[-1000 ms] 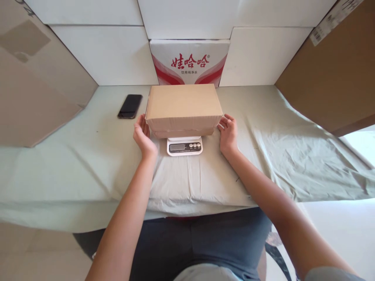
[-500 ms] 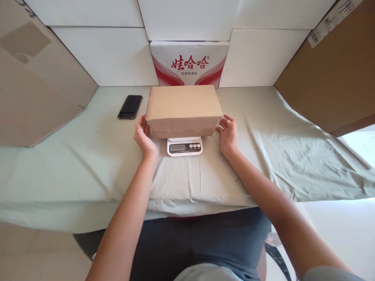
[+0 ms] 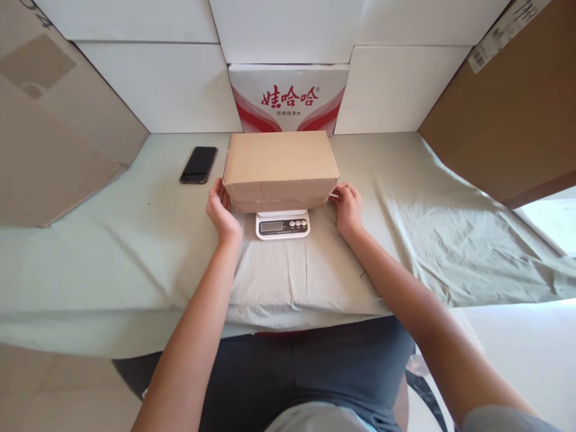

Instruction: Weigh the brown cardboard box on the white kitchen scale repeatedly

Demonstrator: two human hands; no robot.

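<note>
A closed brown cardboard box [image 3: 281,157] rests on a small white digital kitchen scale [image 3: 282,226]. The scale's front panel, with a blank-looking display and buttons, sticks out below the box; its platform is mostly hidden. My left hand [image 3: 221,210] is cupped against the box's left side near the front corner, its fingertips partly hidden behind it. At the lower right front corner, my right hand [image 3: 348,207] has its fingers curled in to the box's edge. The two hands hold the box from opposite sides.
A black phone [image 3: 198,165] lies on the green cloth [image 3: 112,240] left of the box. Behind stands a white-and-red carton [image 3: 288,99] among white boxes [image 3: 153,84]. Large brown cartons flank the surface at left [image 3: 58,132] and right [image 3: 499,114].
My right hand's fingers have drawn in and curled at the box's lower right edge. My left hand and the box look nearly the same; the view has shifted slightly.
</note>
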